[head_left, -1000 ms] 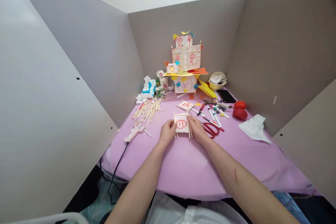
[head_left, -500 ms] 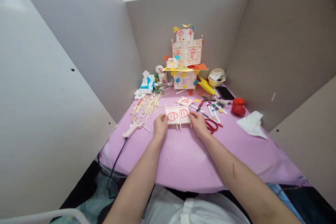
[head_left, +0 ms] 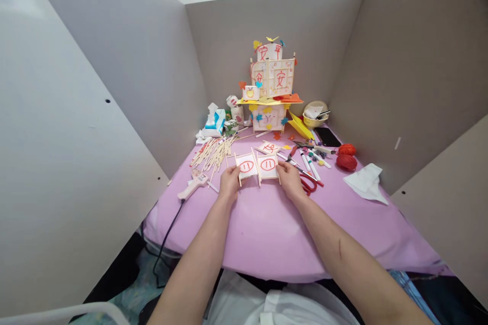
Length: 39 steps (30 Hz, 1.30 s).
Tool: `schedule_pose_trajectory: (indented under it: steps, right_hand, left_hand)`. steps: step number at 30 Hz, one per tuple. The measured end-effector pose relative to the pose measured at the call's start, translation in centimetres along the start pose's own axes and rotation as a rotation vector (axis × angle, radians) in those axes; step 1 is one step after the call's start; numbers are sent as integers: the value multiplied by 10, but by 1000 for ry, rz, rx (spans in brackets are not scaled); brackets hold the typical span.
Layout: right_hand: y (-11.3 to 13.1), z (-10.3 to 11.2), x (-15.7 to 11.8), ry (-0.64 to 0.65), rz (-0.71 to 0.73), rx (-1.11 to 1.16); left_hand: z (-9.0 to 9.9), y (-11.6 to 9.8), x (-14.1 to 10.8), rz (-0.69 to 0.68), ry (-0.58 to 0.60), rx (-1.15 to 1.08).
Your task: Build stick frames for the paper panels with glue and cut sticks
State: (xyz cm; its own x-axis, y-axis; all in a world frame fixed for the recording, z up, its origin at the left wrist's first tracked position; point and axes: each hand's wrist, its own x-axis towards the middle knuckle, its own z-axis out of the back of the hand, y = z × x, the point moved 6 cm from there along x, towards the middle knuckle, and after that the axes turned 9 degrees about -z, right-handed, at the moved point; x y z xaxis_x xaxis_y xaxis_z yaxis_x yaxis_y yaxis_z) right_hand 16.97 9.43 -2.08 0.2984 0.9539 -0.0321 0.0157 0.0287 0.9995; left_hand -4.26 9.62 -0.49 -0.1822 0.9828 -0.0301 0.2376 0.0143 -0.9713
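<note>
Two stick-framed paper panels held side by side over the purple desk.

Head view: the left hand has its grip pinched on the left panel, and the right hand pinches the right panel; their inner edges meet. Red scissors lie just beside the right hand, a glue gun near the left.

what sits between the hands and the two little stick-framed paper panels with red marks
Nothing visible. The left hand grips the left stick-framed paper panel and the right hand grips the right panel, directly at their outer edges.
</note>
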Motion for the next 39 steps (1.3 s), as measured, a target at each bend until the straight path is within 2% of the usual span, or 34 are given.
schedule_pose_trajectory:
  steps: [6,11,17,19,21,24,28,31,36,39]
  right_hand:
    - [9,-12,20,26,72,-96]
    - [28,-4,8,-2,175,-156]
    - [23,1,-21,165,24,-213]
    - [23,4,-24,179,-9,-214]
    - [25,10,-23,157,-36,-217]
    - [25,21,-18,129,-86,-234]
    - [21,24,-19,197,-173,-296]
    - [19,19,-25,266,-215,-350]
    - [21,16,-30,300,-219,-428]
    - [20,16,-28,321,-228,-484]
  left_hand:
    - [-7,-1,-4,-33,45,10]
    - [-14,3,-8,-31,116,50]
    - [-32,13,-21,-46,261,154]
    - [-34,13,-23,-90,289,230]
    - [-30,9,-20,-173,271,329]
    - [-18,-4,-12,-329,183,518]
    - [-12,-16,5,-426,120,779]
    - [-27,-16,20,-427,121,926]
    - [-60,-6,40,-389,136,1078]
    - [-63,-4,50,-347,121,1135]
